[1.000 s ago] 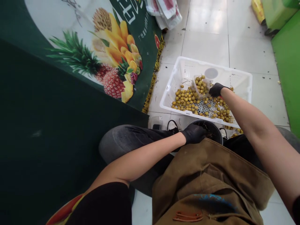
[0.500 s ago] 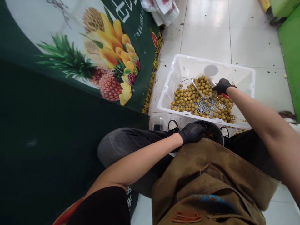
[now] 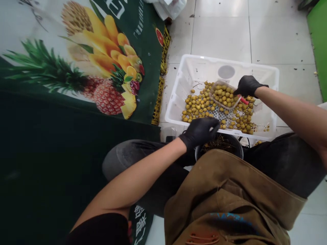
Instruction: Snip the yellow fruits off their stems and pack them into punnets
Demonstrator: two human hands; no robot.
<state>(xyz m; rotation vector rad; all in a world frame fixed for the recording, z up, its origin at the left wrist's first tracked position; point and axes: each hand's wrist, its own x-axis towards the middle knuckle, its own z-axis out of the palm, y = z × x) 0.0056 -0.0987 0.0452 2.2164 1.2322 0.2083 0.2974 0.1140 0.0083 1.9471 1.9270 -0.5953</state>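
A clear plastic container [image 3: 214, 98] filled with yellow-brown longans [image 3: 224, 93] rests tilted among loose longans [image 3: 195, 106] in a white crate [image 3: 176, 98]. My right hand [image 3: 248, 86], in a black glove, is closed at the container's right edge. From under its palm shows the red handle of a tool [image 3: 242, 99], the rest of it hidden. My left hand [image 3: 200, 131], also gloved in black, hovers over the crate's near rim beside a dark bucket [image 3: 241, 149]. Its fingers are curled but apart, with nothing seen in them. Brown stems [image 3: 221, 143] lie inside the bucket.
A green printed banner [image 3: 150, 68] stands on the left, with a yellow crate [image 3: 158, 98] behind its edge. White plastic bags [image 3: 171, 8] lie at the top. On the floor beside my knee sits another clear container [image 3: 167, 132]. A green panel [image 3: 318, 44] borders the right.
My left hand has lifted out of the bucket and moved left and up to the crate's rim, uncovering the stems. My right hand has stayed by the container, shifting slightly.
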